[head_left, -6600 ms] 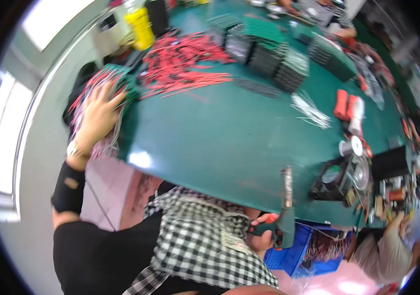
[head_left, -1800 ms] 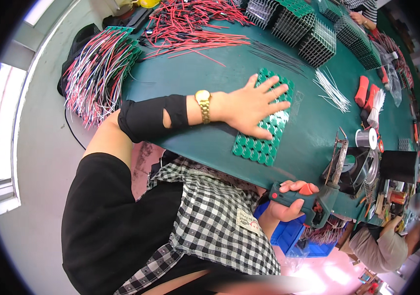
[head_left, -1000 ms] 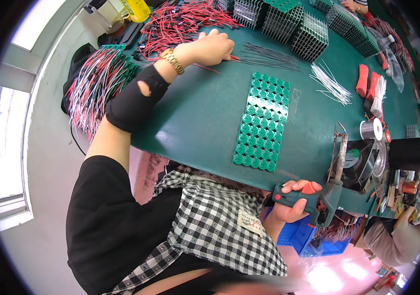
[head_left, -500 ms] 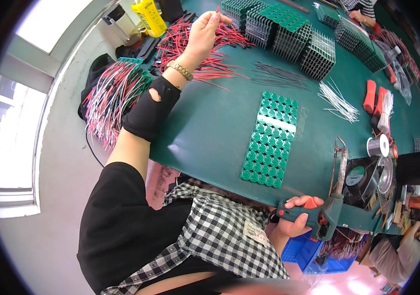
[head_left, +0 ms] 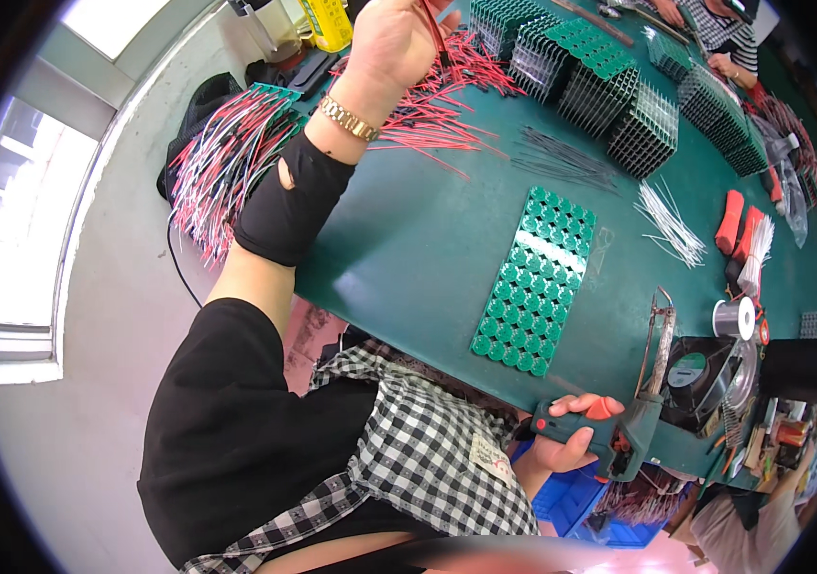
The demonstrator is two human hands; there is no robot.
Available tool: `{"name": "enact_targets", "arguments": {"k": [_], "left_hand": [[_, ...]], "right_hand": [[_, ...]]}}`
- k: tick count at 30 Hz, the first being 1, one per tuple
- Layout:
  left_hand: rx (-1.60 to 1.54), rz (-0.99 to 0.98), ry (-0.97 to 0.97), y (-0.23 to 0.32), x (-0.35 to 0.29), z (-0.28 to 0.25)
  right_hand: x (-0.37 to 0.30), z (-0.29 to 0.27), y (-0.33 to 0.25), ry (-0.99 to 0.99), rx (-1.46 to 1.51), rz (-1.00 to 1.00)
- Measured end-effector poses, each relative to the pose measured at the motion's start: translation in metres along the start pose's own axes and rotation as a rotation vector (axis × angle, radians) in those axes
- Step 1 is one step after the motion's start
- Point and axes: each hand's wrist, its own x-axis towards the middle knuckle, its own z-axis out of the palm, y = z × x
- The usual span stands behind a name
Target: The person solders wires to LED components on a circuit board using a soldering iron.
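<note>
My left hand (head_left: 395, 46) is raised at the far edge of the pile of red and black wires (head_left: 437, 115). Its fingers are closed on a red wire (head_left: 430, 24), and part of the hand is cut off at the top. My right hand (head_left: 566, 442), down by the near table edge, grips a dark green soldering gun (head_left: 629, 435) with a red trigger, its long metal front part pointing away over the table. Between the hands lies a panel of round green circuit boards (head_left: 535, 282), flat on the green table (head_left: 399, 258).
Stacked circuit panels (head_left: 590, 72) stand at the back. Loose black wires (head_left: 566, 158) and white wires (head_left: 672, 225) lie beyond the panel. A solder spool (head_left: 734, 318) and a fan (head_left: 700, 378) sit to the right. Wired boards (head_left: 227, 182) are heaped at left. Co-workers' hands (head_left: 729, 69) show at back right.
My left hand has come a little nearer, with the red wire now showing longer between its fingers. The view has shifted slightly. My right hand keeps its hold on the soldering gun.
</note>
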Motion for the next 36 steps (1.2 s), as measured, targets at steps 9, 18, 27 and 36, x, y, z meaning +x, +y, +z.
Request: {"name": "enact_targets", "arguments": {"k": [9,18,27,36], "left_hand": [[-0.180,-0.216,0.064,0.003,0.001,-0.053],[0.002,-0.045,-0.102,-0.010,-0.078,-0.020],[0.519,0.188,-0.183,-0.060,-0.113,-0.034],[0.547,0.044,-0.195,-0.067,-0.109,-0.043]], "right_hand": [[0.000,-0.002,-0.003,-0.003,-0.010,0.001],[0.002,-0.004,-0.001,-0.010,-0.009,0.029],[0.002,-0.004,0.001,0.005,-0.032,-0.014],[0.001,-0.002,0.001,-0.007,-0.025,-0.028]]}}
